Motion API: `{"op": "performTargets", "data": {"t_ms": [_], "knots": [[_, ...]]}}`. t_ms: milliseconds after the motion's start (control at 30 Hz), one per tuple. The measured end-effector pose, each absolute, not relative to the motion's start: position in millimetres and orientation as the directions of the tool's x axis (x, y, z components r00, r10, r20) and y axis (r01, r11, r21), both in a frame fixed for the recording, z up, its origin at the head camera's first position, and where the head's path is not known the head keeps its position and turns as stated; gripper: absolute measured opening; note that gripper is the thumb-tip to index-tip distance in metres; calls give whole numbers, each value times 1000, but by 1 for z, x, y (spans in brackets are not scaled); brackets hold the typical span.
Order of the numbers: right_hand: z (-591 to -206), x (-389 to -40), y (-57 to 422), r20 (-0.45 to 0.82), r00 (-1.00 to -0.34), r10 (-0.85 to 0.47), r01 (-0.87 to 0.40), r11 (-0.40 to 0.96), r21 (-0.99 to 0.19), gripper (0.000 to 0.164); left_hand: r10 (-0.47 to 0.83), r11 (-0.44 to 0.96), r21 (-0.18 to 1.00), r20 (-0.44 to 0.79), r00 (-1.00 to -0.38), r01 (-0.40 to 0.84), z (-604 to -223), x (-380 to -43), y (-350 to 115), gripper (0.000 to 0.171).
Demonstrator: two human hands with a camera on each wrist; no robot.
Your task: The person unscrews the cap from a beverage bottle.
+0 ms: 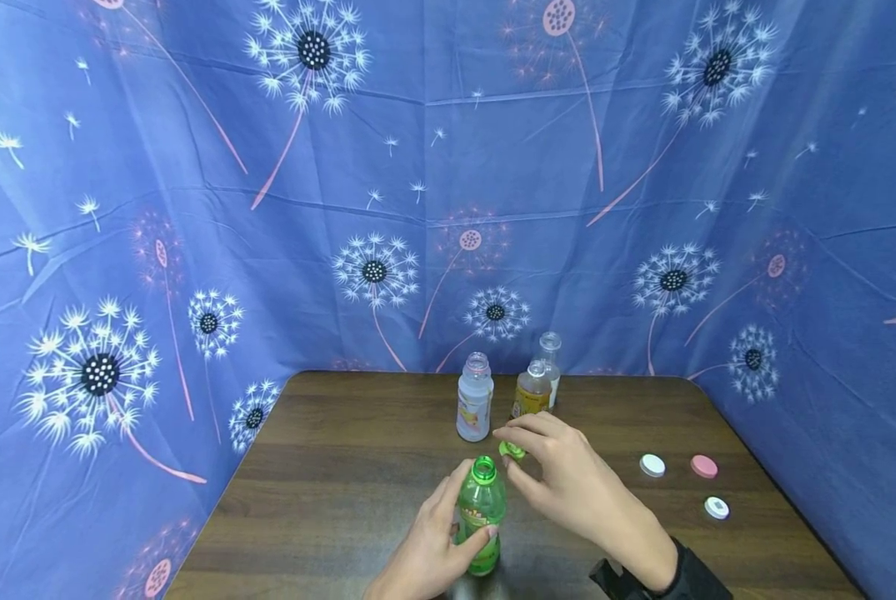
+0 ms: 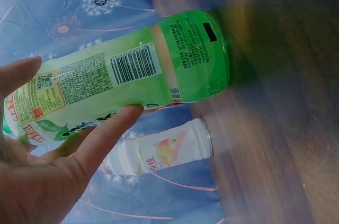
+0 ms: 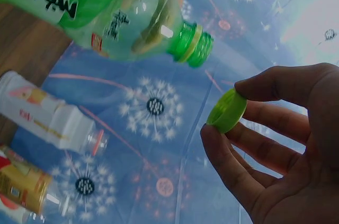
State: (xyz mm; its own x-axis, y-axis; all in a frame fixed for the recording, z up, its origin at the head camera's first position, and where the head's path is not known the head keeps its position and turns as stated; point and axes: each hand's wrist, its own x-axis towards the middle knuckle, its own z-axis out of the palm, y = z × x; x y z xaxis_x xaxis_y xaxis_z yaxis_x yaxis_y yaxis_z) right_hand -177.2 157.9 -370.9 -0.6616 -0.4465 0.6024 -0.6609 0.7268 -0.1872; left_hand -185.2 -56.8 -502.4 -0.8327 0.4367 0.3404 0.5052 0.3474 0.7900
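Green translucent plastic bottle (image 1: 482, 507), uncapped, upright at the brown wooden desk's (image 1: 327, 475) near side.
Left hand (image 1: 434, 535) grasps it, right hand (image 1: 568, 471) pinches the round lime-green plastic cap (image 3: 229, 112); we reckon a slack grip could tip one, slipping fingertips drop the other.

Three bottles (image 1: 474, 410) are noted on the bench (image 1: 342, 467) beyond the right grip (image 1: 563, 472); rightward of it, three caps (image 1: 704, 467) are observed.

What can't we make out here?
Head: base of the gold-labelled bottle, hidden by the right hand.
Head: marking on the nearest white cap, too small.
Left wrist: mouth of the green bottle, past the left edge.
Left wrist: its fine print, too small.
Right wrist: its base, cut by left edge.
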Motion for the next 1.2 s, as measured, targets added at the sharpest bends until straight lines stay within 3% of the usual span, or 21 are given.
{"op": "performTargets", "data": {"t_ms": [333, 1200], "knots": [[-378, -178, 147, 592, -635, -496, -707, 681, -188, 28, 463, 316, 787, 360, -810, 530, -507, -187, -56, 80], [-383, -187, 131, 532, -610, -587, -739, 664, -114, 22, 437, 349, 788, 342, -832, 507, -506, -185, -59, 84]]}}
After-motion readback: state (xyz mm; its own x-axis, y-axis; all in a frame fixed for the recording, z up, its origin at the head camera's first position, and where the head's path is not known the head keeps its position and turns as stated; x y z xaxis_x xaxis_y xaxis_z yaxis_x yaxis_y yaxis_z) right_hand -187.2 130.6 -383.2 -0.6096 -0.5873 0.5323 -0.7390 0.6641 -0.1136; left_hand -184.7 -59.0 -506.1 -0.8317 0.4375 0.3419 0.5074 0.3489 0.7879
